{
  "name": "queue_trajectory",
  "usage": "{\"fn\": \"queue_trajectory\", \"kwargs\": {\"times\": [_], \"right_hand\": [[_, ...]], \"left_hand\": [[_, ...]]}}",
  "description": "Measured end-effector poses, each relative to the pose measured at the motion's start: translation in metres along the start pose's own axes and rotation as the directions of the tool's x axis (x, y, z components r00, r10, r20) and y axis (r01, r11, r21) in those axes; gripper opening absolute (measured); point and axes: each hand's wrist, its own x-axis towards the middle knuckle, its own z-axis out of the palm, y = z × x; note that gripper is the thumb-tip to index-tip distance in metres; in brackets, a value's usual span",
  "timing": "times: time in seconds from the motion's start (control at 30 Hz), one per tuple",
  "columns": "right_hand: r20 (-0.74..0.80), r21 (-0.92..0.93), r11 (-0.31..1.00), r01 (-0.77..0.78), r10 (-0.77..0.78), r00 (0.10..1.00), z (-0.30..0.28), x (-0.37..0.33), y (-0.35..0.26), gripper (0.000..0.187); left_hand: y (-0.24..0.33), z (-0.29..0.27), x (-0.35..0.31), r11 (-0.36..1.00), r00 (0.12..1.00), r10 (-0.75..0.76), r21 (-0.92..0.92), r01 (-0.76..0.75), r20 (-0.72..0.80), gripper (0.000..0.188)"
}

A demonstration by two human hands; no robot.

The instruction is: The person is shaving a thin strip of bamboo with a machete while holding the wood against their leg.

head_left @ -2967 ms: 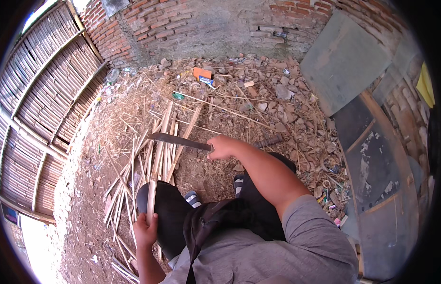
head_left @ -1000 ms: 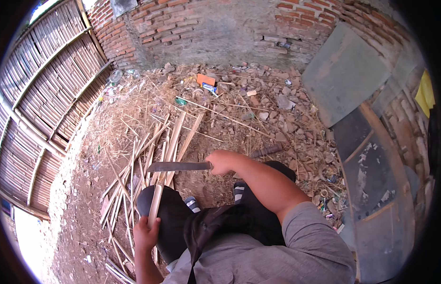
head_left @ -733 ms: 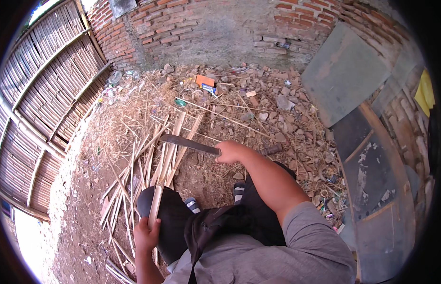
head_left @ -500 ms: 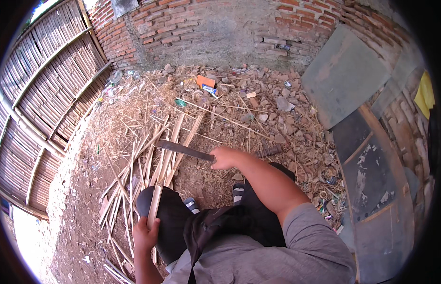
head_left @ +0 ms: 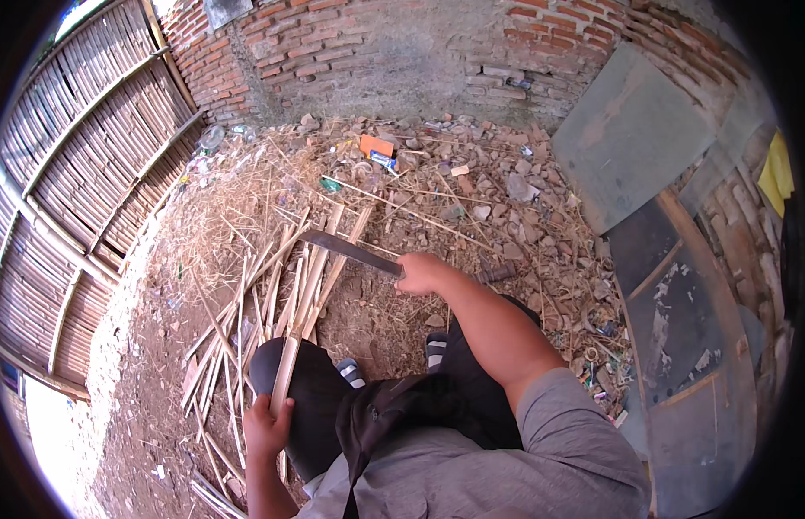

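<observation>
Machete (head_left: 346, 252) gripped in right hand (head_left: 422, 273), handle hidden | left hand (head_left: 266, 426) clutching bamboo strip (head_left: 292, 346)

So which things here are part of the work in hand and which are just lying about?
In use:
right hand
machete
left hand
bamboo strip
split strips

Lying about:
orange scrap
rubble
grey boards

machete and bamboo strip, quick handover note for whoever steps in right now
Left hand: gripping the near end of a long bamboo strip, which runs over the left knee toward the pile.
Right hand: holds the machete, blade raised just above the strip's far part.
Done: many split bamboo strips lie on the dirt.
Left: the held strip is in one piece; any cut in it cannot be made out.
</observation>
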Motion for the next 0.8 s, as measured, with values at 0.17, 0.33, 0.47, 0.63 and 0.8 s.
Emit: {"fn": "queue_trajectory", "kwargs": {"times": [0.17, 0.33, 0.47, 0.63, 0.8], "right_hand": [[0.117, 0.047, 0.996, 0.081, -0.086, 0.989, 0.003, -0.010, -0.021, 0.041], [0.254, -0.073, 0.967, 0.243, -0.218, 0.942, 0.014, -0.017, -0.043, 0.034], [0.238, -0.082, 0.973, 0.213, -0.189, 0.953, 0.003, -0.009, -0.026, 0.035], [0.137, 0.039, 0.999, 0.001, -0.007, 0.990, -0.004, -0.004, -0.002, 0.041], [0.124, -0.003, 0.999, 0.045, -0.044, 0.991, -0.002, -0.012, -0.014, 0.043]], "left_hand": [[-0.006, 0.003, -0.001, 0.999, 0.999, 0.024, -0.026, -0.025, -0.028, 0.042], [-0.004, 0.002, 0.000, 1.000, 0.999, 0.021, -0.001, -0.021, -0.025, 0.042], [0.001, -0.002, -0.002, 1.000, 1.000, 0.002, -0.014, -0.002, -0.017, 0.043], [0.007, -0.005, -0.002, 1.000, 1.000, -0.022, 0.001, 0.022, 0.005, 0.044], [0.001, -0.004, 0.000, 1.000, 1.000, -0.012, 0.005, 0.012, 0.017, 0.044]]}}
